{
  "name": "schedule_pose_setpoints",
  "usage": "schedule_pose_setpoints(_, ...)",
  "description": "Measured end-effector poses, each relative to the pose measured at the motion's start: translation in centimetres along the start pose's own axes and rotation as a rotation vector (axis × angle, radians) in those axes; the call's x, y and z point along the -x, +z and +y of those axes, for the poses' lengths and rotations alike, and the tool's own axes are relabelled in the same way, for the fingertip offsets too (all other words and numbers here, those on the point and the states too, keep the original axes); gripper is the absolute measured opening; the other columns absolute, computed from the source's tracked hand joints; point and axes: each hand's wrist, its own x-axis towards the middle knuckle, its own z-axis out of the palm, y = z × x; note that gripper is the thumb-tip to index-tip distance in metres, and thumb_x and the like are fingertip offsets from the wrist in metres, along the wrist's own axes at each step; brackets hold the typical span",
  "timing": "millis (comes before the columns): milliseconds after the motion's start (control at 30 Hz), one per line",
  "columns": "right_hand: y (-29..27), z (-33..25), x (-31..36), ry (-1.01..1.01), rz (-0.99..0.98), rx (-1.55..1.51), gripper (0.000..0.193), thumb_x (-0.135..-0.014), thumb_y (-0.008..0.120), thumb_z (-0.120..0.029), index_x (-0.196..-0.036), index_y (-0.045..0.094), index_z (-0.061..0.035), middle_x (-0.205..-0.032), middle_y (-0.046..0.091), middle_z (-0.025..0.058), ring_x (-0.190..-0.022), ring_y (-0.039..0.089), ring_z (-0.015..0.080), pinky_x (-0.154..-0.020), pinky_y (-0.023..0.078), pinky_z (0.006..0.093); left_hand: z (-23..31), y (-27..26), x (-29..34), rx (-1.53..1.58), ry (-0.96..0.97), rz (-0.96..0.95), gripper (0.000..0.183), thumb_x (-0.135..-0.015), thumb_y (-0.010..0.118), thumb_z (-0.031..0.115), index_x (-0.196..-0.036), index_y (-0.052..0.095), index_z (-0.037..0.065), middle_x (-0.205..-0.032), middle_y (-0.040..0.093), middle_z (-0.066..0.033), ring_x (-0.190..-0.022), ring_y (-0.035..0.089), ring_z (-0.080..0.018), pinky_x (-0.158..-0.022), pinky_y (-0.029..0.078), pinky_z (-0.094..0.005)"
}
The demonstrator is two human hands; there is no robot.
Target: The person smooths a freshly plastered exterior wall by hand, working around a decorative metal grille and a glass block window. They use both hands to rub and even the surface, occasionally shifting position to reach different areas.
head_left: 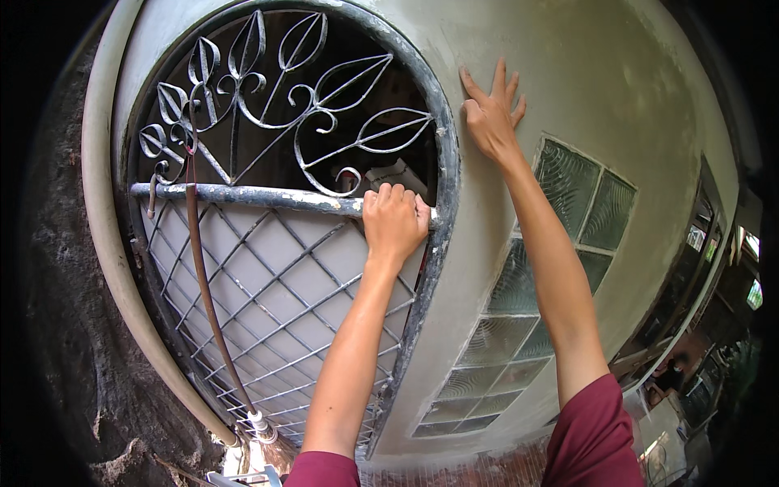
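Your two bare forearms reach up from the lower edge, nearest the camera, in short maroon fabric sleeves [596, 438]. Your left hand [393, 223] is clamped, fingers folded over the top, on a round horizontal metal bar [268, 196] with dark, chipped paint, close to the bar's right end. Your right hand [493, 114] is higher and to the right, its fingers spread apart and touching a smooth grey-green plastered wall [584, 81]; whether the palm also touches, you cannot tell from this angle.

That bar crosses an arched dark metal gate [448, 162], which fills the left half of the view in front of you, just beside the wall. Above the bar, pale metal leaf-and-scroll ironwork [243, 61] fans out against a dark opening. Below it, a diamond lattice backs onto a flat light-grey panel [268, 247].

A broom with a long brown handle [204, 268] hangs near the gate's left side, slightly tilted, bristles down. A thick beige pipe [91, 154] curves along the far left. Under your right forearm, the wall holds a tall window of patterned greenish glass panes [568, 187].
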Motion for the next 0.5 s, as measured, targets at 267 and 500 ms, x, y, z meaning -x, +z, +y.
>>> schedule_pose_setpoints(267, -2.3, -0.7, 2.4, -0.202, -0.036, 0.250, 0.052, -0.085, 0.046, -0.023, -0.136, 0.059, -0.0259, -0.158, 0.018, 0.0221, -0.148, 0.011, 0.0387, -0.116, 0.006, 0.0550, 0.2, 0.0, 0.1, 0.001, -0.001, -0.007, 0.018, -0.079, 0.061, 0.018, -0.067, 0.064, 0.005, -0.071, 0.059, -0.0065, -0.075, 0.055, -0.0252, -0.068, 0.040, -0.0406)
schedule_pose_setpoints(500, -6.0, -3.1, -0.3, 0.183, -0.205, -0.437, 0.045, -0.086, 0.050, -0.018, -0.130, 0.060, -0.0102, -0.076, 0.062, 0.0005, -0.060, 0.055, 0.0114, -0.063, 0.047, 0.0280, -0.1, -0.1, -0.1, -0.021, 0.019, 0.007, 0.018, -0.079, 0.061, 0.019, -0.067, 0.064, 0.006, -0.070, 0.059, -0.0064, -0.075, 0.055, -0.0252, -0.068, 0.039, -0.0408)
